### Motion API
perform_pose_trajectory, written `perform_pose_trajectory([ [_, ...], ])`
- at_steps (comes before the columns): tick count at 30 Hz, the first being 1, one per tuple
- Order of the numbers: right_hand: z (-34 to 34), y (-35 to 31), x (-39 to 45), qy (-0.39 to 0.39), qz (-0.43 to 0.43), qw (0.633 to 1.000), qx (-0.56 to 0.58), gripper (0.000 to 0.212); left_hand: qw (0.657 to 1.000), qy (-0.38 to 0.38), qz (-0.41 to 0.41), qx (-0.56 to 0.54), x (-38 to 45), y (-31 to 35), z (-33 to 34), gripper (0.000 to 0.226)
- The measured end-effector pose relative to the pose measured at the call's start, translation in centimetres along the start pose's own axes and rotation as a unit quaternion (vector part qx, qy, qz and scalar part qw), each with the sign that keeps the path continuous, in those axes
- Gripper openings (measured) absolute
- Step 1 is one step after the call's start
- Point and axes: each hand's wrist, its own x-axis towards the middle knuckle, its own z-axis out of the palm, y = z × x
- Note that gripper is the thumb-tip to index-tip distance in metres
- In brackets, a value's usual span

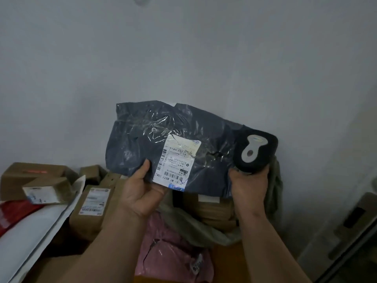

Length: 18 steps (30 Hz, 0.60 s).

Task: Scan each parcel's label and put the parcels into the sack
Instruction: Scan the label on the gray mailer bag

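A dark poly parcel (163,139) is held up mid-scene, above the greenish sack (193,225), pinched by the left hand (140,193). The scanner (255,154), clasped in the right hand (248,186), should be aimed squarely at the wrinkled label (177,162).

View: single head camera, wide-angle.
Position: above and behind both hands, close to them.
Facing: forward and down, toward the wall (183,48) and the boxes (40,180) beneath it.
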Motion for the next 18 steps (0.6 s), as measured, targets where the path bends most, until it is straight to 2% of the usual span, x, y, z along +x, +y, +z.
perform_pose_trajectory([
  [5,1.2,0.6,8.5,0.006,-0.033,0.999,-0.020,0.069,0.999,-0.011,0.002,-0.039,7.1,-2.4,2.8,0.045],
  [7,1.1,1.8,11.8,0.002,0.001,1.000,-0.017,0.071,0.998,0.056,-0.004,-0.039,10.3,-4.2,3.3,0.043],
  [10,0.0,4.1,15.6,0.025,0.034,0.999,-0.027,0.063,0.979,0.203,-0.015,-0.023,14.5,-7.2,3.1,0.041],
  [12,-0.5,5.1,16.9,0.027,0.022,0.998,-0.044,0.058,0.969,0.247,-0.014,-0.017,16.4,-8.7,3.1,0.043],
  [15,-0.5,5.5,17.9,-0.005,-0.013,0.996,-0.086,0.057,0.970,0.242,-0.029,0.018,18.2,-9.8,4.3,0.046],
  [18,0.1,5.6,18.5,-0.060,-0.018,0.991,-0.118,0.052,0.967,0.217,-0.068,0.113,19.4,-11.0,6.0,0.060],
])
